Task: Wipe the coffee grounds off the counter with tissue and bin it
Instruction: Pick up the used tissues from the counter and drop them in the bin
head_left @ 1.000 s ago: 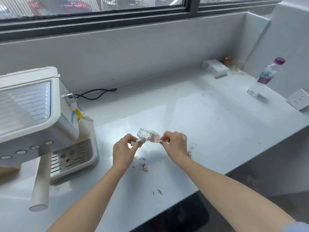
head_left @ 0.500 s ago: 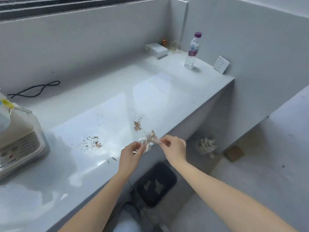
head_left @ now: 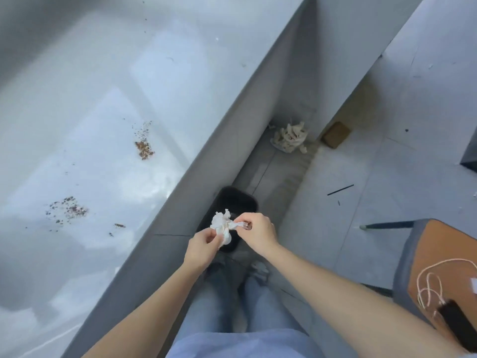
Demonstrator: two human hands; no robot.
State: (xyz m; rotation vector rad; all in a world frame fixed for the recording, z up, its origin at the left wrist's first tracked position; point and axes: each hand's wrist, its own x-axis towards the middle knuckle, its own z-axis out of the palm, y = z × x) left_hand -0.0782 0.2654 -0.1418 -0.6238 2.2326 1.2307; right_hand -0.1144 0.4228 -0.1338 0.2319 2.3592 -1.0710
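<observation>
Tissue (head_left: 222,226) has moved from table (head_left: 108,104) to over the bin (head_left: 237,200), left hand (head_left: 202,249) and right hand (head_left: 258,229) pinching it. Grounds (head_left: 144,149) remain near the table's front edge.

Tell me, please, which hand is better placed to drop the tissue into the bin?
Probably the right hand: its grip on the tissue sits squarely over the bin, while the left hand holds it at the near rim.

Light blue top (head_left: 242,343), faded blue jeans (head_left: 206,303), bare forearms (head_left: 335,285).
</observation>
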